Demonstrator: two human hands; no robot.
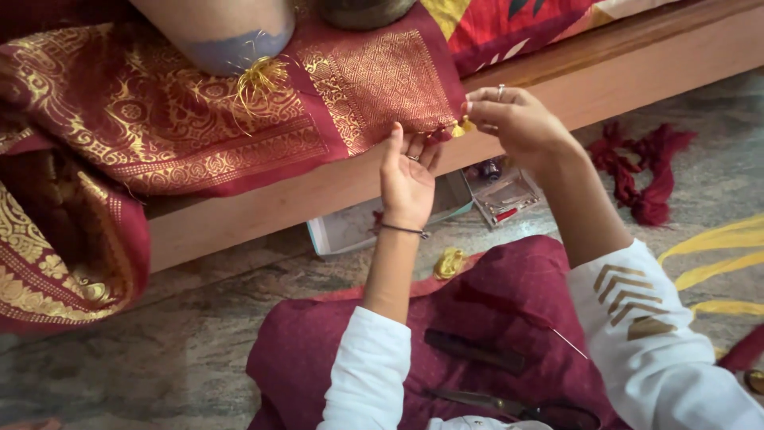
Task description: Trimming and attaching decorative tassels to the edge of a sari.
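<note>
1. Scissors (509,408), dark metal, and a thin needle (570,343) lie on the maroon lap cloth (493,306), close by if needed.
2. The left hand (407,177) grips the maroon, gold-woven silk fabric edge (374,87); best held taut.
3. The right hand (513,119) pinches a small yellow thread tassel (461,127) at that edge; small, even pulls should suit.

A home room used for handwork: wooden bed frame (557,87), stone floor (159,350), silk sari (199,119) draped over it

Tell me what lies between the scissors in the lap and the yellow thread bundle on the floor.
In the head view, a dark comb lies on the maroon cloth between scissors and thread bundle.
</note>
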